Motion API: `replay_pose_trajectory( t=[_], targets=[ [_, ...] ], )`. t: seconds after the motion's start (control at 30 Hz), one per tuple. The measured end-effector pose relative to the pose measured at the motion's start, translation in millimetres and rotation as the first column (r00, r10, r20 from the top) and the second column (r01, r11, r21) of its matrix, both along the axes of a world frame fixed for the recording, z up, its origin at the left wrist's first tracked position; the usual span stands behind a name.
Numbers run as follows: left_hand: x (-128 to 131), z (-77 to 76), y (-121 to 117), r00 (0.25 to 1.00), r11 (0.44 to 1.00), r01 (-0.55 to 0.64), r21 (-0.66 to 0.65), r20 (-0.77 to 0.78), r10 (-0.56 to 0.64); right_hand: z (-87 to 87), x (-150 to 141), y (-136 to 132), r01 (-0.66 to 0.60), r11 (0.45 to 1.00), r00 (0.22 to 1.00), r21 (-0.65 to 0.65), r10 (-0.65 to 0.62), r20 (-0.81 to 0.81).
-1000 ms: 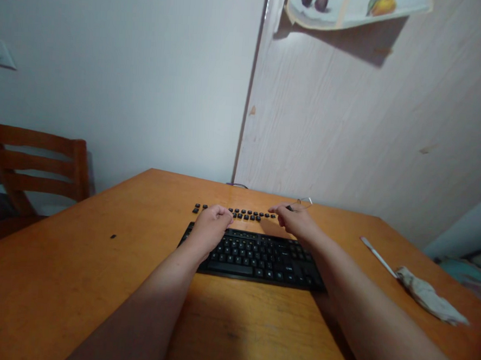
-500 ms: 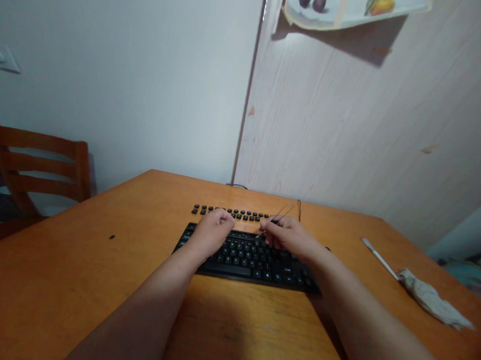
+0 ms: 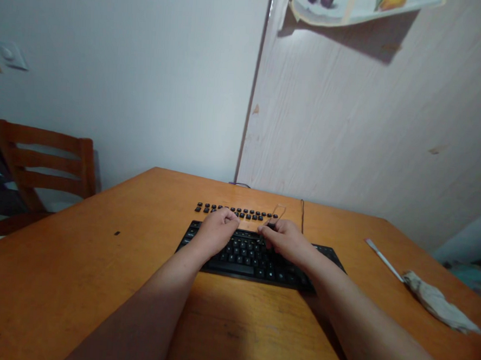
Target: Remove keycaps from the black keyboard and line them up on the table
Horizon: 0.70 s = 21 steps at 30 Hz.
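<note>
A black keyboard (image 3: pixel 235 267) lies on the wooden table in front of me, partly covered by both hands. My left hand (image 3: pixel 220 229) is closed over its upper left part, thumb against curled fingers; whatever it may hold is hidden. Over the keyboard's upper right part, my right hand (image 3: pixel 283 238) grips a wire keycap puller (image 3: pixel 279 208) with a dark handle. Its thin wire loop sticks up and away from me, above the fingers. Just beyond the keyboard, loose black keycaps (image 3: pixel 244 210) are set out in two rows, some hidden behind my left hand.
One small black piece (image 3: pixel 117 233) lies apart at the left. To the right are a white-handled brush (image 3: pixel 384 259) and a crumpled pale cloth (image 3: pixel 440 305). A dark cable (image 3: pixel 302 216) runs toward the wall. A wooden chair (image 3: pixel 50 160) stands at the left.
The view has shifted slightly, so everything sits a little to the right. My right hand has turned the keycap puller, whose wire loop now looks more upright. My left hand stays closed.
</note>
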State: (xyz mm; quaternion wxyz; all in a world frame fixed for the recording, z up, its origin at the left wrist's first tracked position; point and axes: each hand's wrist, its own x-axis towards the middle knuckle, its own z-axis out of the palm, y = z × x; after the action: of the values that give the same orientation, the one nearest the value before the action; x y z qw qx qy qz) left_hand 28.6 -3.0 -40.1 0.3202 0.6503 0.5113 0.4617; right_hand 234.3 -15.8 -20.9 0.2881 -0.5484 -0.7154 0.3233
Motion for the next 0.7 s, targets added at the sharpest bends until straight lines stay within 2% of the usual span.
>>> replay_pose_trajectory(
  t=[0.23, 0.5, 0.6, 0.7],
  targets=[
    [0.2, -0.8, 0.5, 1.0, 1.0, -0.001, 0.02, -0.018, 0.002, 0.3, -5.1, -2.9, -0.003, 0.999, 0.995, 0.04, -0.001, 0.104],
    [1.1, -1.9, -0.5, 0.998, 1.0, 0.002, 0.012, -0.069, -0.001, -8.4, -8.0, -1.0, 0.041, 0.995, 0.995, 0.094, -0.049, 0.089],
    [0.7, -4.7, -0.8, 0.989, 0.999, 0.042, 0.025, -0.142, -0.038, -11.7, -7.8, 0.6, 0.098, 0.986, 0.991, 0.138, -0.109, 0.075],
    [0.1, -7.0, -1.3, 0.974, 0.995, 0.094, 0.025, -0.211, -0.086, -14.3, -7.0, 2.7, 0.152, 0.982, 0.988, 0.116, -0.155, 0.019]
  ],
)
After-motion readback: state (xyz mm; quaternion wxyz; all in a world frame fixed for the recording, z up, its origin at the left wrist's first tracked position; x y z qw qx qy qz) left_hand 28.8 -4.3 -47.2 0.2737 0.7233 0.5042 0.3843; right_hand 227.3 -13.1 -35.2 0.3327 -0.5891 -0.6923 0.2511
